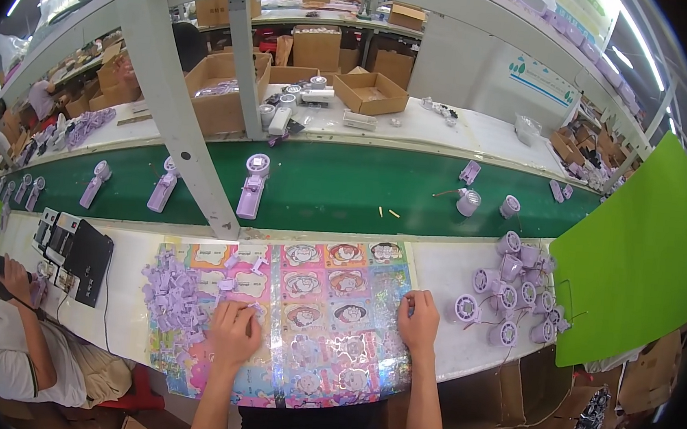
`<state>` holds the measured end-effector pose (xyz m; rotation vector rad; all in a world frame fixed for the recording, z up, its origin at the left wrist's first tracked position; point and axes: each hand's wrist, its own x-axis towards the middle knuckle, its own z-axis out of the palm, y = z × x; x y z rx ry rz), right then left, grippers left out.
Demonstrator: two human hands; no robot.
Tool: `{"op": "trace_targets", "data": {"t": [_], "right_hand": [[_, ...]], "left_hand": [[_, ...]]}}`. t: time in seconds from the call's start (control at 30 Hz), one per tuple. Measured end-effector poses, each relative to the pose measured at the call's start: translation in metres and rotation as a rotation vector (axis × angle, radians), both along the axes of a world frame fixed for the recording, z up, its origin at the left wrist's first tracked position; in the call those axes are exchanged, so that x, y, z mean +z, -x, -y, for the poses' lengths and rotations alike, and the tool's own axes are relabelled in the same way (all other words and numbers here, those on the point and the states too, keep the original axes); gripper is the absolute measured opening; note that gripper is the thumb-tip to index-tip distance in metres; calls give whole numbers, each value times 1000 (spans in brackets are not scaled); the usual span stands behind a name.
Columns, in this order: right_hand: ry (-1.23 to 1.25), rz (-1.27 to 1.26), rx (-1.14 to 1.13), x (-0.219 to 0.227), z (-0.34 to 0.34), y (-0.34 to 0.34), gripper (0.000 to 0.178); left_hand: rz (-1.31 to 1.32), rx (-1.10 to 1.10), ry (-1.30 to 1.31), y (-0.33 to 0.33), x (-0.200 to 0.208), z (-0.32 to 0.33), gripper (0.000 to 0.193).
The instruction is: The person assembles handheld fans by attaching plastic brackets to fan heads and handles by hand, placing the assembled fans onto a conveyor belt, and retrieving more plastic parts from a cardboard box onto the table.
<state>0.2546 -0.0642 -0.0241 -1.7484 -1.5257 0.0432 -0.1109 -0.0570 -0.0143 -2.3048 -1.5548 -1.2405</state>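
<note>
My left hand (235, 332) is over the colourful mat (364, 351), its fingers bent inward and closed. A bit of lilac plastic shows by its fingertips; whether they grip it I cannot make out. Just beyond lie a small lilac plastic part (227, 284) and another lilac piece (258, 266). Left of this hand is a heap of small lilac plastic parts (173, 289). At the mat's right edge rests my right hand (418, 323), fingers curled in, with nothing visible in them.
Several round lilac housings (508, 298) with wires stand at the right, before a bright green panel (633, 264). Beyond the bench runs a green conveyor belt (346, 186) carrying lilac fan bodies (253, 186). A slanting metal post (182, 94) rises ahead. A co-worker (14, 333) sits at left beside a black device (82, 261).
</note>
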Motion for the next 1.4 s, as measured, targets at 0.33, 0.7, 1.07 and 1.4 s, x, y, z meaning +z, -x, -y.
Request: {"op": "trace_targets", "data": {"t": [0.33,0.7,1.07,1.4], "right_hand": [[-12,-9,0,5,-3,0,8],[27,10,-92,2,-34,12,15],[49,9,-355,-3,-196,-67,41],[-214,116,-666,-11,-238,-125,64]], "left_hand": [[-69,-88,143,-2,-4,0,16],[-35,5,156,-3,-5,0,18],[-54,62,218,-7,-4,-5,19],[-127,98,294,-5,-4,-4,19]]}}
